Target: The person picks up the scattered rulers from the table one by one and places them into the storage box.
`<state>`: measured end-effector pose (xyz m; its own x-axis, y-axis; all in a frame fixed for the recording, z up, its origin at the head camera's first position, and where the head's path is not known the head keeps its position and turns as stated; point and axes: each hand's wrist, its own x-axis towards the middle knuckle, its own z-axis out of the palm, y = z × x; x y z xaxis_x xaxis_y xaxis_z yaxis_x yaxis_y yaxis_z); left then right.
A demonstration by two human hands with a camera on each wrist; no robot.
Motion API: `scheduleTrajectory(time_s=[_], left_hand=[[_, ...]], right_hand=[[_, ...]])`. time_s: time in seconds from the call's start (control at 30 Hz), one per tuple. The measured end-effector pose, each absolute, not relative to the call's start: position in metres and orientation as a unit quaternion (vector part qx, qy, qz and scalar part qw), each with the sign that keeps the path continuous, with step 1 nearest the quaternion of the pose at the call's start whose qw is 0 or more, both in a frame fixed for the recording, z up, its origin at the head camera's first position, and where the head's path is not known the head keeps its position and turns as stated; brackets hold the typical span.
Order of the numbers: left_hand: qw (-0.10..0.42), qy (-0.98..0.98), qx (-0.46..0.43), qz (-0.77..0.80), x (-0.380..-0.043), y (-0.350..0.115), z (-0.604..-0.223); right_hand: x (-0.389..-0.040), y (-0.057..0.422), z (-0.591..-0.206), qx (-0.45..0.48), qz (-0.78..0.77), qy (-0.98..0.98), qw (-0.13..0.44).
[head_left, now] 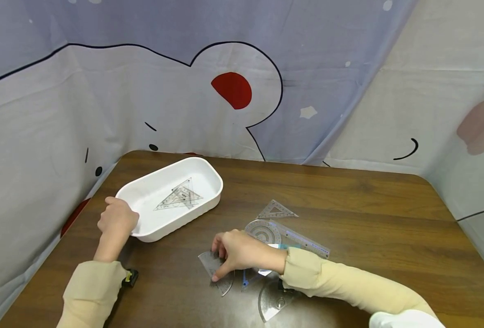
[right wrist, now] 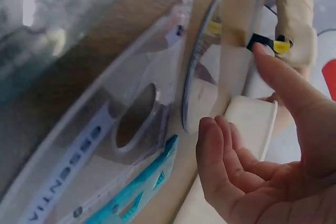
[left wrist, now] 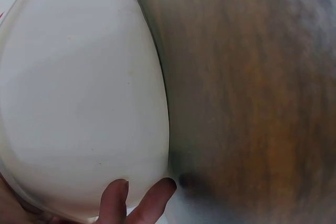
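**Gripping the white tray with one hand while the other spans a small protractor**

On my head feed, the left hand (head_left: 116, 217) grips the near-left end of the white tray (head_left: 175, 222), its fingers curled over the rim. My left wrist feed shows two fingertips (left wrist: 151, 202) against the tray's outside. In the tray, clear set squares (head_left: 178, 197) lie overlapping towards the far end.

The right hand (head_left: 242, 249) is just over the small clear protractor (head_left: 210, 260), which lies on the wooden table (head_left: 361, 205) in front of the tray and to its right. I see a wide gap between thumb and fingers; whether either presses on the plastic, I cannot tell.

Around that hand I count more clear plastic: a round protractor (head_left: 263, 230) touching a ruler (head_left: 301, 240), a set square (head_left: 277, 215) just beyond them, and a larger protractor (head_left: 272, 303) nearer the wearer. Up close on my right wrist feed, a teal strip (right wrist: 139, 187) shows below a clear piece whose lettering reads "ESSENTIA" before it leaves the frame. A patterned cloth (head_left: 328, 91) hangs behind the table.
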<state>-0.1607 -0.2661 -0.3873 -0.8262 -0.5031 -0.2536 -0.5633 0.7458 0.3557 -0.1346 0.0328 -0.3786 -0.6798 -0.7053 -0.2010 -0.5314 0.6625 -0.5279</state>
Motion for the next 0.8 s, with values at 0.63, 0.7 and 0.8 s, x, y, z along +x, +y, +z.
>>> scheduleTrajectory(time_s=[0.63, 0.7, 0.8], left_hand=[[0.067, 0.935, -0.28, 0.209, -0.16, -0.266, -0.387], [0.067, 0.934, -0.28, 0.21, -0.16, -0.266, -0.386], [0.065, 0.935, -0.279, 0.21, -0.159, -0.266, -0.386]], right_hand=[[-0.122, 0.025, -0.388, -0.372, -0.092, 0.917, 0.116], [-0.123, 0.026, -0.388, -0.371, -0.086, 0.918, 0.114], [-0.124, 0.025, -0.389, -0.368, -0.081, 0.919, 0.117]])
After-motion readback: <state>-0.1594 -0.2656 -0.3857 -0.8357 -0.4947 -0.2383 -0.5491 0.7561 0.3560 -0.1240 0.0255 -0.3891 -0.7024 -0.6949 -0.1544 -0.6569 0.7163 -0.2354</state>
